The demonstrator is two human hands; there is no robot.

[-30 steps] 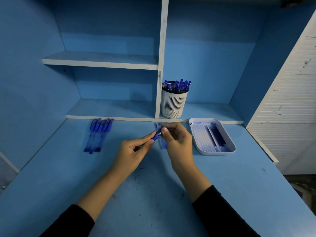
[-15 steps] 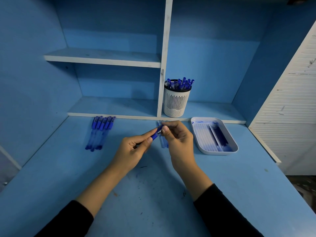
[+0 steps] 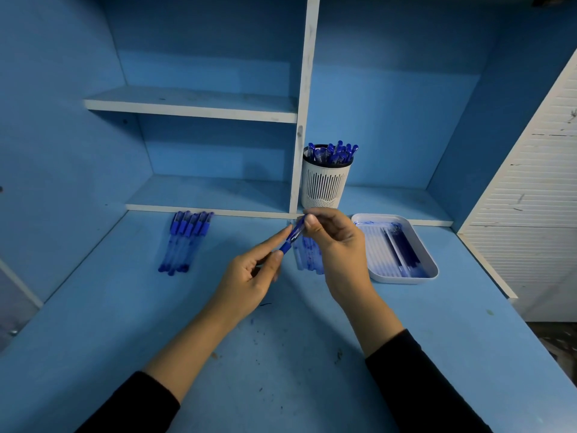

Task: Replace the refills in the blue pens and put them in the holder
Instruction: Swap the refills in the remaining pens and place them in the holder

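Observation:
A blue pen (image 3: 293,235) is held above the desk between both hands. My left hand (image 3: 249,273) pinches its lower barrel between thumb and forefinger. My right hand (image 3: 335,245) pinches the pen's upper tip with thumb and fingers. A white slotted holder (image 3: 324,185) with several blue pens stands on the low shelf behind. Several blue pens (image 3: 185,242) lie in a row on the desk at the left. More pale pieces (image 3: 307,257) lie on the desk under my right hand, partly hidden.
A white tray (image 3: 406,278) holding several refills sits on the desk to the right. A white upright divider (image 3: 304,104) rises just left of the holder. A white slatted panel (image 3: 537,198) bounds the right side. The blue desk (image 3: 281,370) stretches toward me.
Both hands stay together on the pen; the pen's tip end has lifted slightly toward the shelf edge. The view has shifted a little.

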